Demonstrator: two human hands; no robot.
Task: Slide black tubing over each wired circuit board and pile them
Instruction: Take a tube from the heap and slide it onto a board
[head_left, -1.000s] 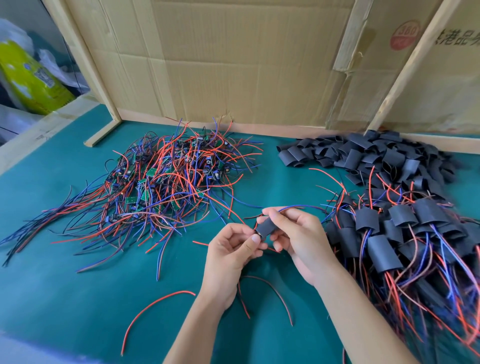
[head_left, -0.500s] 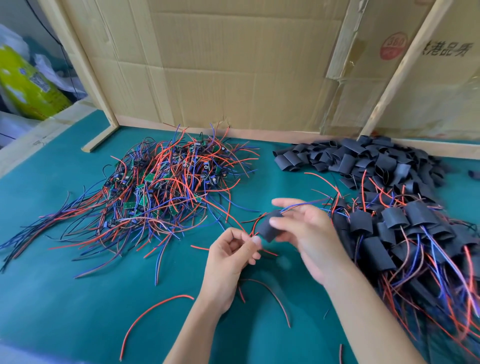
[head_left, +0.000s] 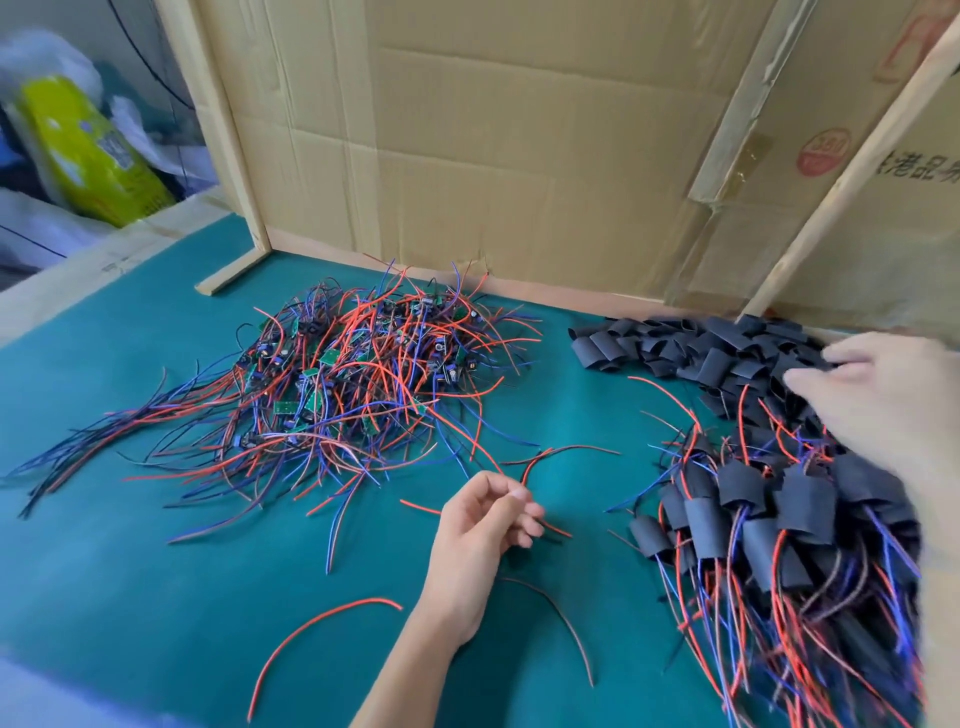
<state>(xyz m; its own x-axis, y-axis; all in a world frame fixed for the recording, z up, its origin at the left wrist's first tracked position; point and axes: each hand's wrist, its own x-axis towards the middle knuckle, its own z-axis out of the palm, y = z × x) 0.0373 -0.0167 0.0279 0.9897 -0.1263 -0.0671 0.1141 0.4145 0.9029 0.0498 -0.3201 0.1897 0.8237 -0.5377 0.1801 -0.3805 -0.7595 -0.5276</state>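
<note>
A tangle of bare circuit boards with red, blue and black wires (head_left: 337, 384) lies at the left centre of the green mat (head_left: 156, 571). Empty black tubing pieces (head_left: 675, 348) are heaped at the back right. In front of them sits the pile of sleeved boards (head_left: 753, 519), wires trailing toward me. My left hand (head_left: 478, 535) hovers over the mat in the middle, fingers loosely curled and apart, with nothing seen in it. My right hand (head_left: 883, 400), blurred, is spread over the right side of the tubing heap, and I see nothing held in it.
Loose cut wires lie on the mat near me: a red one (head_left: 322, 623) and a dark one (head_left: 561, 618). A cardboard wall (head_left: 467, 156) with wooden battens closes the back. A yellow bag (head_left: 88, 156) lies beyond the table's left edge.
Both hands held a sleeved board together in the middle. My right hand has swung right over the piles, the sleeved board is out of both hands, and my left hand stays in place.
</note>
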